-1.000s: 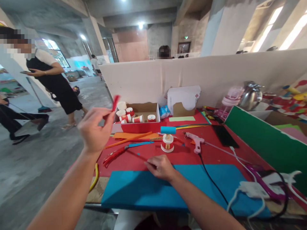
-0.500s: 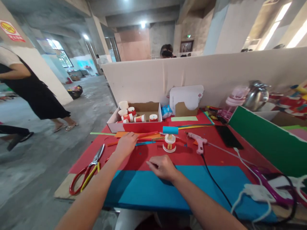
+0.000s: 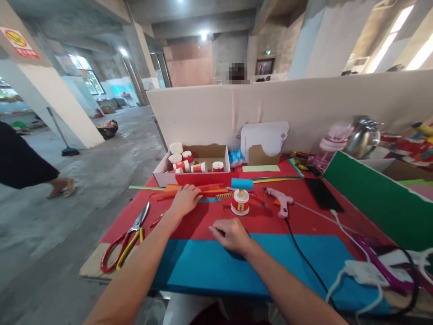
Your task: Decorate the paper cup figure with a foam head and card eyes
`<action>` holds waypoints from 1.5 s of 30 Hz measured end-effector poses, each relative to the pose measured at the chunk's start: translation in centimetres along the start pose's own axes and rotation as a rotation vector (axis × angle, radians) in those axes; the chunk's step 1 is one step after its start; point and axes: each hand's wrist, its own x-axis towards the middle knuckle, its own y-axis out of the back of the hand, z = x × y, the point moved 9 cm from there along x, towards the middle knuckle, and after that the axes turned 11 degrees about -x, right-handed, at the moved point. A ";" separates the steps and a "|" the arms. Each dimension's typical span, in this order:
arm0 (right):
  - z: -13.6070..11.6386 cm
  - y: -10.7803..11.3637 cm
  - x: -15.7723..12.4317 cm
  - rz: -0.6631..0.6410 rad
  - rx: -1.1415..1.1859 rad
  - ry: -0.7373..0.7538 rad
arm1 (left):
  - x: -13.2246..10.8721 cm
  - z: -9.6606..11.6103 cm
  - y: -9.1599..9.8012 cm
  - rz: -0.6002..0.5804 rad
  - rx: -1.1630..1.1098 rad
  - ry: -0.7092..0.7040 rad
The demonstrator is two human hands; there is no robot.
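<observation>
My left hand (image 3: pixel 186 199) lies palm down over loose paper strips (image 3: pixel 166 195), orange, red and blue. Its fingers are stretched out and touch the strips; the fingertips are partly hidden. Near the edge of a blue sheet (image 3: pixel 209 262), my right hand (image 3: pixel 232 234) rests curled in a loose fist, with nothing visible in it. Just beyond it stands a small red and white paper cup figure (image 3: pixel 240 206), with coiled paper arms and a blue paper roll (image 3: pixel 242 183) on top. Large scissors (image 3: pixel 130 234) with red and yellow handles lie left of my left forearm.
A box (image 3: pixel 203 179) of paper cups stands at the back. A pink glue gun (image 3: pixel 281 201) with a black cord lies right of the figure, near a phone (image 3: pixel 324 194). Further right are a green box side (image 3: pixel 372 198), cables and a power strip (image 3: pixel 367 271). A person walks at far left.
My left hand has shifted slightly right across the strips, and some strips have moved under it. My right hand stays curled in place. The person at far left has moved further left.
</observation>
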 end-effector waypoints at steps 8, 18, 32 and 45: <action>3.4 13.2 -1.3 0.575 -0.082 -0.170 | -2.6 1.8 2.0 0.359 -0.078 -0.022; 26.5 12.2 6.3 -0.334 -0.847 -0.645 | -2.0 2.9 2.3 0.536 -0.118 -0.168; 28.7 12.4 5.1 -0.289 -0.810 -0.726 | -1.7 2.4 1.6 0.476 -0.220 -0.151; 5.0 5.0 -7.2 0.270 1.033 -0.969 | -3.4 2.3 3.8 0.327 -0.410 -0.016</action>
